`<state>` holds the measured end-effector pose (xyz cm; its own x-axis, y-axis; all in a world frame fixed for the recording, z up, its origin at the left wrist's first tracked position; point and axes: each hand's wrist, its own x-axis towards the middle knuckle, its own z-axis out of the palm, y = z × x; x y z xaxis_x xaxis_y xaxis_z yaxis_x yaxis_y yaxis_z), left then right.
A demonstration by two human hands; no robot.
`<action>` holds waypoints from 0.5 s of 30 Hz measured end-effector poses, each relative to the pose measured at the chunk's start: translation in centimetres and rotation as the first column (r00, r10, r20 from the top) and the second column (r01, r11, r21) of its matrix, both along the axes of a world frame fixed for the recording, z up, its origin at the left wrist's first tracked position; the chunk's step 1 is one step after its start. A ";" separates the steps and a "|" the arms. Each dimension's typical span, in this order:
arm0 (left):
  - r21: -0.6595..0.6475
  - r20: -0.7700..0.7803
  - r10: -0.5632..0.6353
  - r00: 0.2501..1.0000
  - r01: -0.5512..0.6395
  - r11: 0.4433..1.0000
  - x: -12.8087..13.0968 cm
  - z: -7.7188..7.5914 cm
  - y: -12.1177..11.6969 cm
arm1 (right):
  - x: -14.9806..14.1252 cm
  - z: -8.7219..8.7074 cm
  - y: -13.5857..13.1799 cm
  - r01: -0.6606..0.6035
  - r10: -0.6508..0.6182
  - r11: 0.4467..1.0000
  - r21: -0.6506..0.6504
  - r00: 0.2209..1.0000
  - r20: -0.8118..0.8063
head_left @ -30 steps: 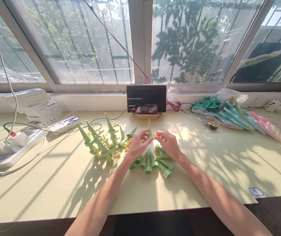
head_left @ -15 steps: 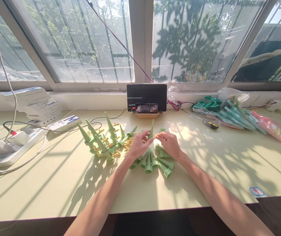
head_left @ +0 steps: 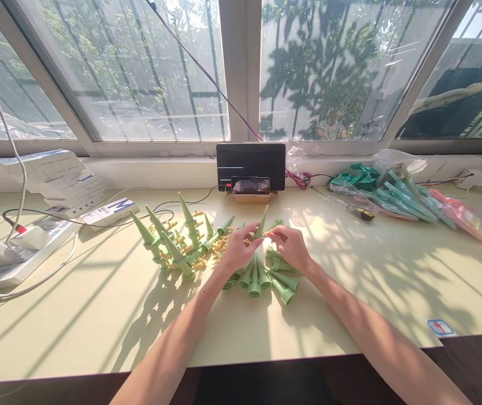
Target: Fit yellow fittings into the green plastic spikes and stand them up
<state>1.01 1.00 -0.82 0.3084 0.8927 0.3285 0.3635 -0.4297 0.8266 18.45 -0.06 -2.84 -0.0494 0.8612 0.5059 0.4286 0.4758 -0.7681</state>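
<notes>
My left hand (head_left: pixel 241 246) is closed around a green plastic watering spike (head_left: pixel 261 223), its point upward and leaning slightly right. At the side of that spike, my right hand (head_left: pixel 290 244) pinches a small yellow-orange piece, like a valve, mostly hidden by the fingertips. Under and in front of both hands lie several loose green spikes (head_left: pixel 255 286), open ends toward me. To the left stand several green spikes fitted with yellow-orange valves (head_left: pixel 178 256). A heap of small yellow-orange valves (head_left: pixel 220 246) lies just left of my left hand.
Behind the hands a phone (head_left: pixel 251 185) leans before a dark tablet (head_left: pixel 251 160). On the left are white boxes (head_left: pixel 57 183) and a power strip (head_left: pixel 34 259) with cables. Bagged green and pink items (head_left: pixel 409 197) and a yellow-black cutter (head_left: pixel 366 214) lie on the right.
The spike in my left hand has tipped a little to the right. Both hands keep nearly the same place and grip.
</notes>
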 end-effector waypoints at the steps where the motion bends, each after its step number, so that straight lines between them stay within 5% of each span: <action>1: 0.007 -0.002 0.000 1.000 0.000 1.000 0.0 0.0 0.0 | 0.0 0.0 0.0 -0.003 0.003 1.000 -0.009 1.000 0.000; 15: 0.077 -0.047 -0.005 0.999 0.008 0.997 -0.1 -0.5 0.3 | -0.2 0.7 -0.3 -0.019 0.012 0.991 -0.136 0.999 -0.051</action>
